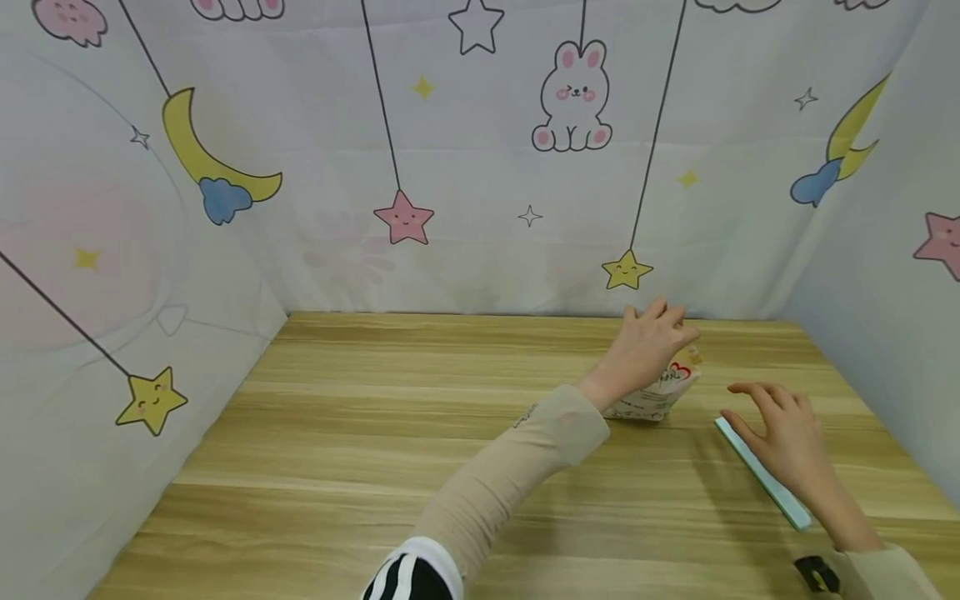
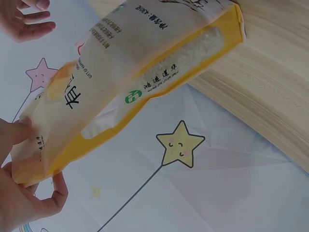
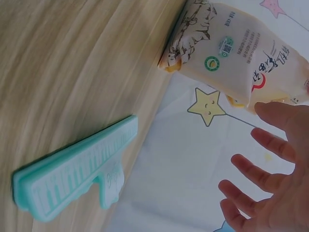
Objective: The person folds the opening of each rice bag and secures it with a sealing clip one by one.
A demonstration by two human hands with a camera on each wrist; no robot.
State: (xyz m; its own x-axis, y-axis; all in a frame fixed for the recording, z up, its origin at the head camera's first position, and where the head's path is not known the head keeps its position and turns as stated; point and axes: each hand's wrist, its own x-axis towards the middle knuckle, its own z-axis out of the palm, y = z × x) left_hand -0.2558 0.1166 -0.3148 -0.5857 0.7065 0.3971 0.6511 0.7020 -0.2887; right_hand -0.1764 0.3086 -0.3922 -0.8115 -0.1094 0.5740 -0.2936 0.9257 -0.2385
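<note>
A cream and yellow food bag (image 1: 651,400) with printed characters and a clear window stands on the table. My left hand (image 1: 648,346) pinches its top edge, thumb on one face and fingers on the other, as the left wrist view shows. The bag (image 2: 120,72) stretches from those fingers down to the tabletop. To the right, a mint-green bag clip (image 1: 761,475) lies flat, its printed side and a tab visible in the right wrist view. Above the clip hovers my right hand (image 1: 791,437), fingers spread and holding nothing; in the right wrist view it appears apart from the clip (image 3: 77,169).
The wood-grain table (image 1: 337,433) is walled at the back and both sides by a white cloth (image 1: 480,150) printed with stars, moons and a rabbit. The bag stands towards the back right, not far from the rear cloth.
</note>
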